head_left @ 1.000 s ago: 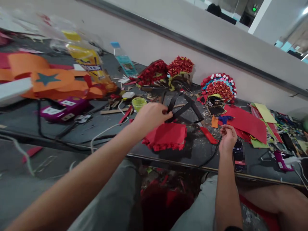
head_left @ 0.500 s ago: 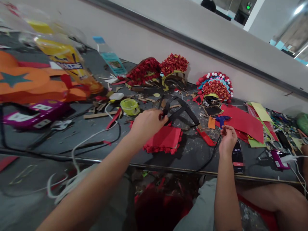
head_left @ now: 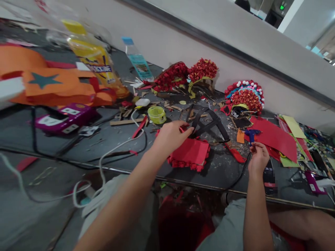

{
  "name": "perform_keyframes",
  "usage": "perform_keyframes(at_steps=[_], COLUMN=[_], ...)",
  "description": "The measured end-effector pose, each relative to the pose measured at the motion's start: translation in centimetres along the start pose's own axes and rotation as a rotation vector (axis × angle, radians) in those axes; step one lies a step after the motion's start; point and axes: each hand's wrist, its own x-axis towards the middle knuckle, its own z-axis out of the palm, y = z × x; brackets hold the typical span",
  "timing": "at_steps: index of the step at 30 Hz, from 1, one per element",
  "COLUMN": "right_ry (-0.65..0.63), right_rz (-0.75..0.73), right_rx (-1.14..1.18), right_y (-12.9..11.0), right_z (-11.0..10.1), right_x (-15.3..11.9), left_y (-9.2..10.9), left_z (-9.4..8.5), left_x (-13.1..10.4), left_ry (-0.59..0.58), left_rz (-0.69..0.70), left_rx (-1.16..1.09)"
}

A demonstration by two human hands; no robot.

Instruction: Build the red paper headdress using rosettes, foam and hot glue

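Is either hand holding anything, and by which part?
The right hand holds the blue glue gun by the lower end of its handle. The left hand is at the left side of the black strip frame; grip unclear.

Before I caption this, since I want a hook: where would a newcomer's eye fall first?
Probably on the beaded ornament by the wall, right of centre. Then the orange paper with its dark star, far left; between them, nearer, the left hand at the black frame.
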Motion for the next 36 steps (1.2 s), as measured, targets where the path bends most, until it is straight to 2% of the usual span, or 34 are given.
perform_keyframes(at_steps=[6,10,14,18,23,26,32,36], right_ry=[0.004,-0.020,-0.045,-0.058,-0.043,-0.049,-0.070,-0.081], right_rz=[-0.150,-0.185,-0.193,-0.182,-0.157,-0.138,-0.124,-0.125], right_rx=[-0.121,-0.169,-0.197,-0.198,-0.178,-0.165,-0.143,-0.120], right_y=[-0.5,-0.1,0.4,0.7,0.5,0.3,0.0,-0.2], right_z=[-0.2,0.1,0.4,0.4,0.2,0.1,0.3,0.4], right_x=[-1.3,-1.6,-1.5,-1.0,-0.7,-0.8,-1.0,-1.1], left_y=[-2.0,-2.7,-2.2,-1.9,-3.0,-3.9,-5.0,-5.6], left_z=[-0.9,-0.5,0.5,1.2,2.1,2.8,4.8,5.6], left_x=[1.3,2.4,4.1,6.7,10.2,11.7,13.9,14.4], left_ry=[0.057,0.051,-0.017,-0.141,-0.334,-0.410,-0.436,-0.395], left_rz=[-0.043,-0.061,-0.024,0.026,0.071,0.074,0.085,0.174], left_rx=[0.004,0.061,0.123,0.181,0.241,0.267,0.286,0.246])
